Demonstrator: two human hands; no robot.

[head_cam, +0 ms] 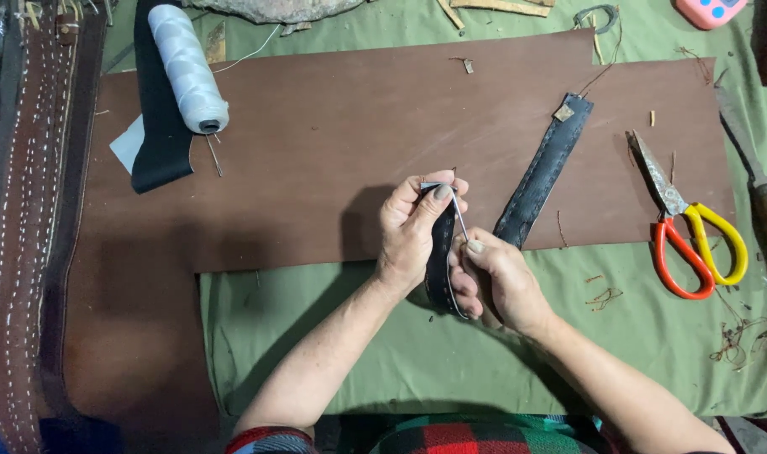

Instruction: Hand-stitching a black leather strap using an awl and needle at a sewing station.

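Note:
My left hand (410, 229) grips the upper end of a dark stitched leather strap (440, 256), holding it upright over the brown leather sheet (333, 160). My right hand (494, 279) holds the strap's lower part and pinches a thin metal needle (459, 219) whose tip points up at the strap's top end by my left thumb. A second dark leather strap (545, 172) lies flat just right of my hands.
Red and yellow handled scissors (686, 227) lie at the right. A spool of white thread (188, 69) rests on black cloth (161, 126) at upper left. Stitched brown belts (30, 219) run down the left edge. A wooden-handled tool (762, 202) sits far right on green cloth (400, 336).

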